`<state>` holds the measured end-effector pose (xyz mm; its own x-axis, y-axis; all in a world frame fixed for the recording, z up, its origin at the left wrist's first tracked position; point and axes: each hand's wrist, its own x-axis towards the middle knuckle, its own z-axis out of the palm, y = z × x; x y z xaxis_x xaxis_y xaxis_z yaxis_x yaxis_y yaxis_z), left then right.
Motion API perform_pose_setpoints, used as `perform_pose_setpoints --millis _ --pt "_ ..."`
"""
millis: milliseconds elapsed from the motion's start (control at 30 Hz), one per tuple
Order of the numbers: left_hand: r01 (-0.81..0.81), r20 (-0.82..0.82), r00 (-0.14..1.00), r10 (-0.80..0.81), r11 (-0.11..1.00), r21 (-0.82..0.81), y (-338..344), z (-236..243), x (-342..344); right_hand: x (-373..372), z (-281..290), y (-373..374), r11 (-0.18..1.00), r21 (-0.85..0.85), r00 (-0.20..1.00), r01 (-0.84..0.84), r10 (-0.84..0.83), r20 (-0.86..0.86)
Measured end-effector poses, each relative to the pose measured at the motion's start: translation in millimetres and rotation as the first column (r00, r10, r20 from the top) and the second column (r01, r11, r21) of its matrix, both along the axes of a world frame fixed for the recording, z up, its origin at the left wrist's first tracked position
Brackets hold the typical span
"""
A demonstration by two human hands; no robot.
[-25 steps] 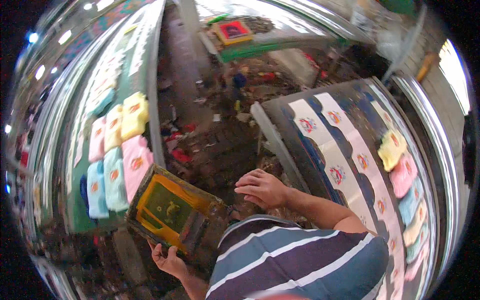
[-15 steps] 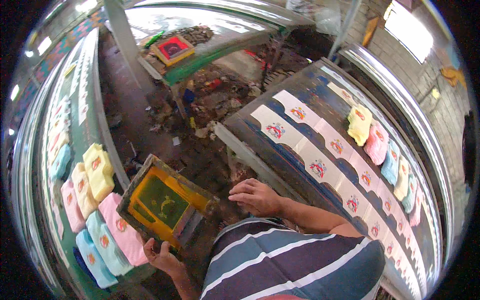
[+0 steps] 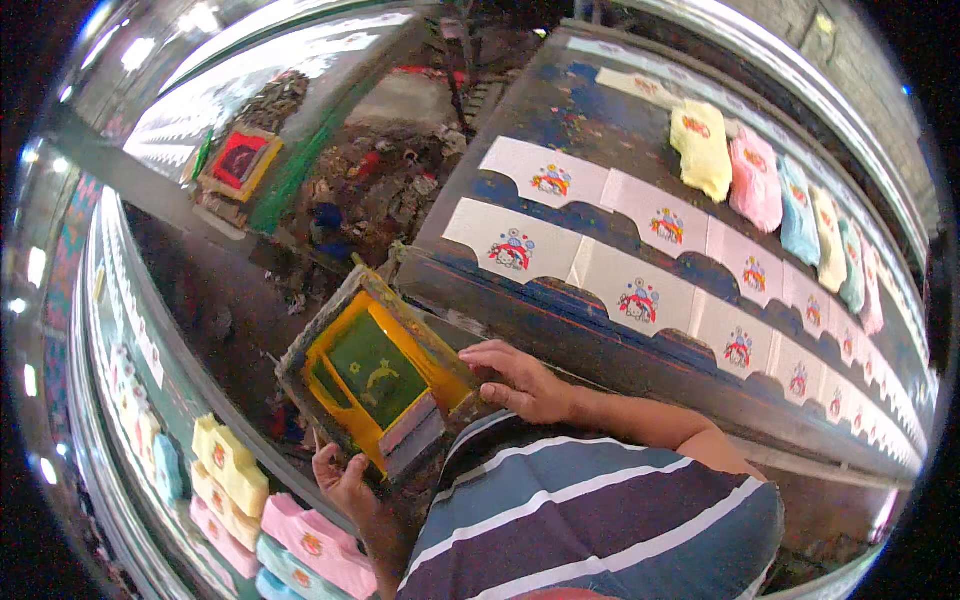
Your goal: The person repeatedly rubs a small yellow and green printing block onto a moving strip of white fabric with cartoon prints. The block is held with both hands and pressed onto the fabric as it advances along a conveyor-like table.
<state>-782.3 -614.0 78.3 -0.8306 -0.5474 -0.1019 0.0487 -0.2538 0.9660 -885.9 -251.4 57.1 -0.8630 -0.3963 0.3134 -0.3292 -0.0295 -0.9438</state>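
Note:
A wooden-edged printing screen [image 3: 368, 375] with a yellow border and a dark green mesh is tilted in front of my body. A flat greyish-pink piece, maybe a squeegee, [image 3: 412, 438] lies inside its near right side. My left hand [image 3: 347, 485] is at the screen's near left edge, fingers curled against the wood and partly hidden. At the right corner my right hand [image 3: 525, 385] has its fingers bent around the frame, thumb on the near side.
Printed white and pink sheets [image 3: 590, 275] line the right table, with folded coloured garments [image 3: 700, 150] behind. Folded printed garments [image 3: 310, 540] lie on the left table. A red-mesh screen [image 3: 238, 163] sits on the far table. Scraps [image 3: 385, 170] litter the floor.
My view has swung right, toward the right table. My right hand, apart from the screen before, now meets its right corner. My left hand stays at the near left edge.

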Motion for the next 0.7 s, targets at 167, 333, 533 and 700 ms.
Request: perform_pose_setpoints --millis 167,333,533,700 --pt "0.165 -0.016 0.984 -0.175 0.953 -0.254 -2 12 -72 -10 2 14 0.994 -0.100 0.994 0.050 -0.040 0.106" --pt "0.340 -0.002 0.932 -0.362 0.878 -0.337 -16 -3 -158 -21 0 14 0.977 -0.092 0.976 0.194 -0.182 0.124" --pt "0.512 0.035 0.822 -0.568 0.711 -0.481 11 -3 -277 -37 -3 -13 0.871 0.092 0.868 0.483 -0.490 0.082" --pt "0.629 0.002 0.595 -0.804 0.464 -0.624 73 -14 -370 -39 -4 -26 0.574 0.298 0.591 0.762 -0.806 0.040"
